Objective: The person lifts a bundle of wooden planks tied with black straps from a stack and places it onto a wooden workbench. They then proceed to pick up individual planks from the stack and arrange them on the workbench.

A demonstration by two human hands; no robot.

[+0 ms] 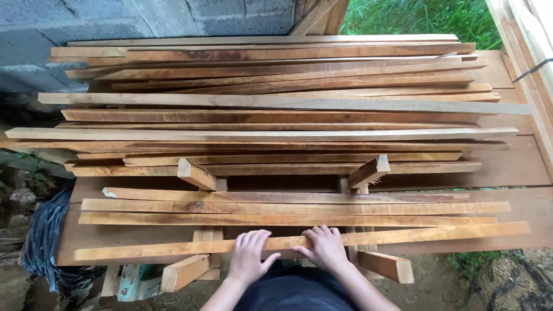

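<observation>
A long wooden strip [403,235] lies crosswise along the near edge of a workbench [518,167], with the left hand [249,256] and right hand [325,249] resting side by side on its middle. Just behind it lie three more strips. Farther back, a large stack of strips [271,103] reaches the far edge. A block wall [115,17] stands behind on the left.

Your left hand [249,253] and right hand [324,247] are bare: no gloves, rings, watch or bands on either wrist. Both forearms are uncovered as far as the bottom edge shows, with no sleeve reaching them. Your fingers [257,235] are short-nailed and plain. Below, between the arms, you wear a dark navy garment [296,291] of smooth, unpatterned cloth.
</observation>
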